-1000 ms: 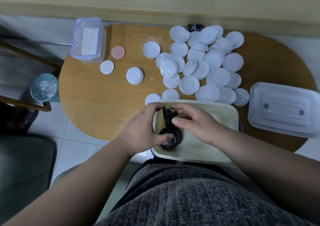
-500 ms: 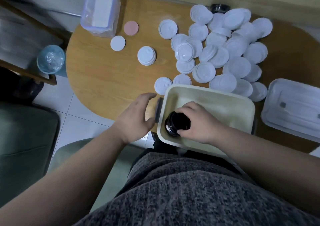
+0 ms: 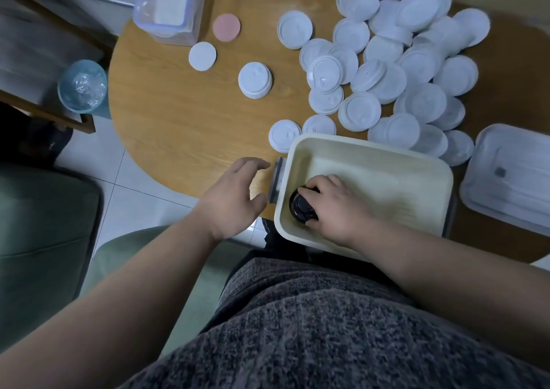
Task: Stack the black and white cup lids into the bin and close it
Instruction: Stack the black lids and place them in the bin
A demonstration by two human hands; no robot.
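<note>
Head view: white plastic lids (image 3: 419, 103) strew my rounded wooden table (image 3: 184, 114) above pale floor tiles (image 3: 98, 162); left hand (image 3: 232, 198) hangs loose, right hand (image 3: 339, 207) grips black lids (image 3: 300, 207) in the cream bin (image 3: 387, 174).

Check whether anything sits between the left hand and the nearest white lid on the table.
Nothing visible. The left hand is open above the table edge, and the nearest white lid lies ahead of its fingers on bare wood, beside the bin's far-left corner. The bin's side latch sits right of that line.
</note>
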